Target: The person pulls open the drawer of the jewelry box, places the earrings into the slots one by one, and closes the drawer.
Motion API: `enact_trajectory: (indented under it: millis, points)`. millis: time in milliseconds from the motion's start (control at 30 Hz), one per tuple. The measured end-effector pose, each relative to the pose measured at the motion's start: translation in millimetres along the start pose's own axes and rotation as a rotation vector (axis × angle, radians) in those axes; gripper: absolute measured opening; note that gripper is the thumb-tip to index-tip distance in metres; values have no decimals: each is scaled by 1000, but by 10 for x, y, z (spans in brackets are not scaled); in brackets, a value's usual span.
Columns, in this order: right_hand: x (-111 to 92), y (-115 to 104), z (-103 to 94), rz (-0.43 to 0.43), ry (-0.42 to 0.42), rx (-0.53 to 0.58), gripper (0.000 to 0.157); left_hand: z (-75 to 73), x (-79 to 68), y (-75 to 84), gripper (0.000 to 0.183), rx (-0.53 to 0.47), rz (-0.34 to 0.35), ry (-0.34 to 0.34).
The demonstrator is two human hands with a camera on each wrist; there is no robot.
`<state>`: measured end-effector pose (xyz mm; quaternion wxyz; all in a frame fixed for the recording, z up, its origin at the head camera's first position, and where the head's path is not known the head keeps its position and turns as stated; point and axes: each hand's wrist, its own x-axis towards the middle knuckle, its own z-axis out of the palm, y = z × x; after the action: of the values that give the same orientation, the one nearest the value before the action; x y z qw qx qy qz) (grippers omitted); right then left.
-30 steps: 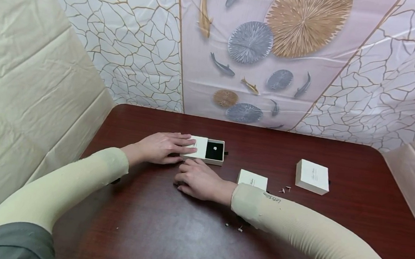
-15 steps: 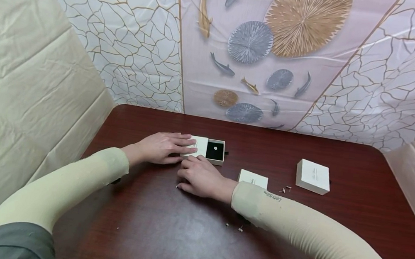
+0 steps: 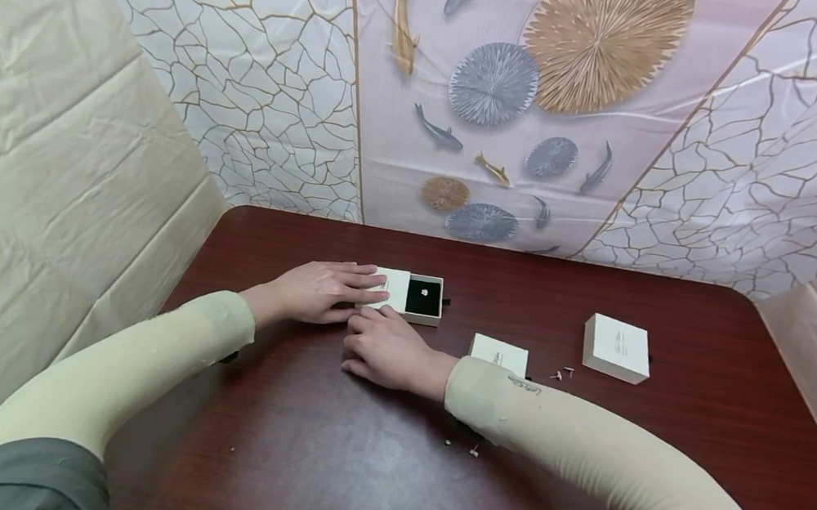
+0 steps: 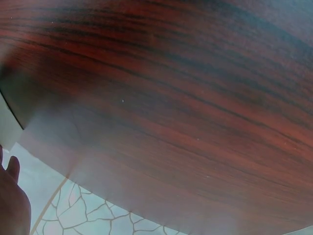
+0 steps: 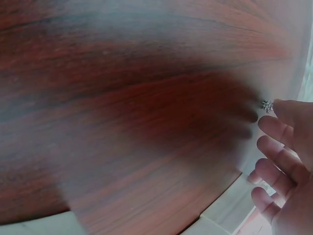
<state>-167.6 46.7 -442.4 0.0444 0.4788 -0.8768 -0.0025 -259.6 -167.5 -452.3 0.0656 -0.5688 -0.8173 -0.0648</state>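
Half-open box (image 3: 396, 288) on desk (image 3: 272, 439), left hand (image 3: 320, 289) on its cover, right hand (image 3: 392, 352) at its near side pinching a silver ornament (image 5: 267, 105).
Drawer sticks out at the box's right end: black pad (image 3: 415, 301) inside, one small stud (image 3: 424, 293) sitting on it. Left fingers extended flat over the cover, gripping nothing. Right thumb and index grasp the ornament, other fingers bent. Second box (image 3: 498, 352) right of and nearer than the half-open box, partly behind the right sleeve (image 3: 568, 435); third box (image 3: 617, 347) farther right, looks closed, contents hidden. Loose bits (image 3: 556, 375) well right of the half-open box.
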Motion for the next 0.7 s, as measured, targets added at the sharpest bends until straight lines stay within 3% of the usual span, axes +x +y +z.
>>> enact_trajectory:
  millis: [700]
  points:
    - [-98, -83, -35, -71, 13, -37, 11, -21, 1, 18, 50, -3, 2, -9]
